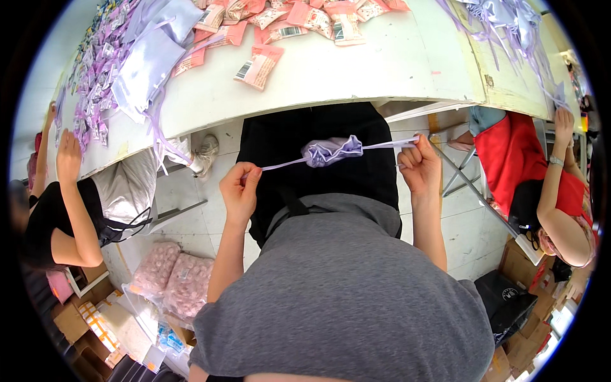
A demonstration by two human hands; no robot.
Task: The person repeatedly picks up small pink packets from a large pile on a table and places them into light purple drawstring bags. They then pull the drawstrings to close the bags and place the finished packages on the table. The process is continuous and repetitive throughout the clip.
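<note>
A lavender satin drawstring pouch (331,151) hangs over my lap, its mouth gathered and ruffled. Its ribbon cords run out taut to both sides. The left cord end is pinched in my left hand (240,191), fingers curled against the thumb. On the other side my right hand (420,167) grips the right cord ends between thumb and fingers. The pouch touches neither hand. What is inside it cannot be seen.
Pink snack packets (259,66), flat lavender pouches (149,67) and small purple packets (95,83) lie on the white table (382,76). More pouches (509,25) lie at the far right. Co-workers sit at both sides. Bagged pink packets (184,280) stand on the floor.
</note>
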